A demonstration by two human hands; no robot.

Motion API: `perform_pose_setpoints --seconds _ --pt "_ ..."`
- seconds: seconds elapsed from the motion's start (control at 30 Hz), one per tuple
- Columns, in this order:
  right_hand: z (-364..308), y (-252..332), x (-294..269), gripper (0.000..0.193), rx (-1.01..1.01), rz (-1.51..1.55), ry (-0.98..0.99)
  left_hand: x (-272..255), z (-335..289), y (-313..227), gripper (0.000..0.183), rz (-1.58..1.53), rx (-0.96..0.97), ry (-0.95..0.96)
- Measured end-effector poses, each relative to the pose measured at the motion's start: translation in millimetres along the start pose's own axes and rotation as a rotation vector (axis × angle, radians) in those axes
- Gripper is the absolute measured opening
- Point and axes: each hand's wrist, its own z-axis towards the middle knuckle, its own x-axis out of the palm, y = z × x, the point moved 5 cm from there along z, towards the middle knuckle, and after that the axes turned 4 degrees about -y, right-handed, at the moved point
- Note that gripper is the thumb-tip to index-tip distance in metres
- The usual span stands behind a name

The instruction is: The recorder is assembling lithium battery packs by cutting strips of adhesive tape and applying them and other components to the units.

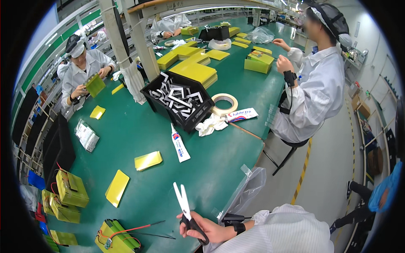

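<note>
My right hand [211,229] comes in from the lower right, its fingers wrapped round the black handles of a pair of scissors [183,202]. The white blades point up and away over the green table, slightly parted and touching nothing. Left of the hand lies a battery pack [117,237] of green cells with yellow boards, a small circuit board and loose red and black wires. Beyond the blades are a stack of yellow sheets [148,161], another yellow sheet stack [117,188] and a white glue tube [180,145]. My left hand is out of the picture.
A black bin [179,118] of bent strips stands mid-table, beside a tape roll [224,104], crumpled white cloth [211,125] and another tube [241,114]. More battery packs [72,187] stand at left. A plastic bag [247,192] hangs at the table edge. Co-workers sit across and right.
</note>
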Motion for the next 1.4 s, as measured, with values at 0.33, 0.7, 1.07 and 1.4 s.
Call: perform_pose_setpoints --seconds 0.33,0.7,1.07,1.4 --pt "4 7 8 0.047 -0.027 -0.119 -0.127 5 -8 31 0.026 0.273 0.004 -0.066" --pt "0 9 13 0.043 -0.064 -0.258 -0.164 5 -5 20 0.032 0.028 0.089 -0.124" --pt "2 2 13 0.044 -0.021 -0.202 -0.135 -9 3 -4 0.03 -0.09 -0.036 -0.017" --pt "4 10 18 0.039 0.019 -0.225 -0.194 -6 2 0 0.033 -0.008 0.024 -0.047"
